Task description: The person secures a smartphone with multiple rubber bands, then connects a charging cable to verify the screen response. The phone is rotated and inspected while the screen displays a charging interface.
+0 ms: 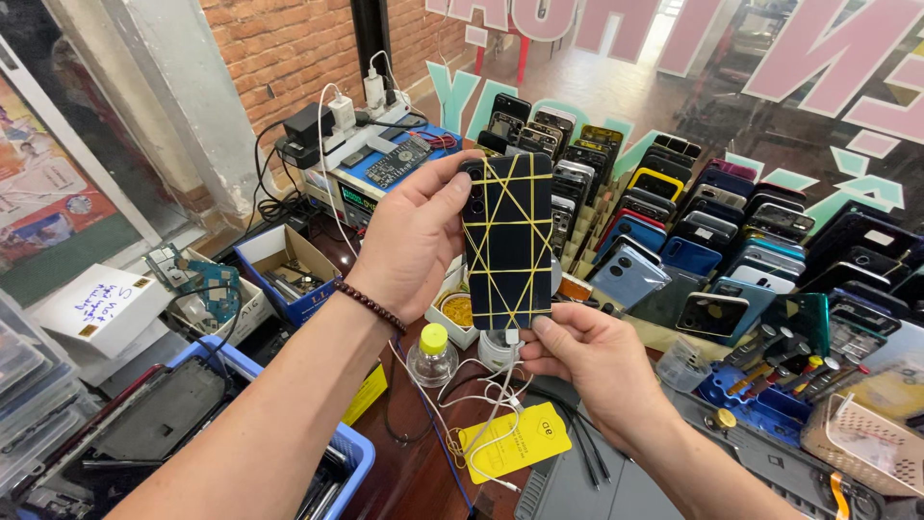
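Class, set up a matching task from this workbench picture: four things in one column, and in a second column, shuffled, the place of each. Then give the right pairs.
Things:
1. dark phone with yellow lines
2. small bottle with yellow cap
3. yellow tag
4. beaded bracelet

Places:
A. lying on the table among white cables
B. around the left wrist
C. held between left hand and right hand
D. standing on the table below the left hand

Pairs: 1-C, 2-D, 3-A, 4-B
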A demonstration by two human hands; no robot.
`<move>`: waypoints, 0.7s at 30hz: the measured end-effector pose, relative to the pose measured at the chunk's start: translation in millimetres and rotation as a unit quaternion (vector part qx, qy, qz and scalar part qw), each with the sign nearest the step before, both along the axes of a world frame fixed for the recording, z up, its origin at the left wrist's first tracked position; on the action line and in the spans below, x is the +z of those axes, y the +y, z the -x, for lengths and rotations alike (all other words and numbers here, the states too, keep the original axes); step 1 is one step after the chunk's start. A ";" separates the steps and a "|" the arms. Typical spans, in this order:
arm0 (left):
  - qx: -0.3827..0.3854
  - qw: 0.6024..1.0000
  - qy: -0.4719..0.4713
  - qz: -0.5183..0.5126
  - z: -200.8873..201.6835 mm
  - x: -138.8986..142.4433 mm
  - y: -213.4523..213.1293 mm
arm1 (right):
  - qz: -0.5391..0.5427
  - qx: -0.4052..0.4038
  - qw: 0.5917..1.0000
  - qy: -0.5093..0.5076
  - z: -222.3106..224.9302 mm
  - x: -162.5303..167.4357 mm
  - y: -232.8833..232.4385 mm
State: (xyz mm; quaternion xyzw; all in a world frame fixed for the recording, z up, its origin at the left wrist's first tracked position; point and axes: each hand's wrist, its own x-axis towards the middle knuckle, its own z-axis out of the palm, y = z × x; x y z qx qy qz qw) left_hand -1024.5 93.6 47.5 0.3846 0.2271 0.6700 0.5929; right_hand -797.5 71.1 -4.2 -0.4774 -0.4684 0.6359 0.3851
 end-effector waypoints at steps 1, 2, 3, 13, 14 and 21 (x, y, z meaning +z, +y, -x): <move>-0.001 1.000 0.007 0.000 -1.5 0.1 -2.7 | -0.017 -0.003 1.000 -0.009 0.3 -2.8 0.2; 0.001 1.000 0.015 0.000 -2.3 0.2 -4.9 | -0.021 -0.007 0.999 -0.037 1.0 -5.5 0.9; 0.005 1.000 0.023 -0.001 -3.0 0.5 -7.7 | -0.027 -0.009 0.997 -0.065 0.5 -7.5 1.6; -0.014 0.999 0.033 -0.015 -11.6 1.5 -15.3 | -0.055 -0.025 0.993 -0.104 -4.0 -19.9 5.2; -0.012 0.999 0.036 -0.010 -12.3 1.8 -14.6 | -0.056 -0.019 0.993 -0.104 -4.1 -20.2 4.4; 0.101 0.988 0.080 0.083 -18.6 8.0 -6.4 | -0.028 0.028 0.993 -0.107 -5.4 -14.0 -9.5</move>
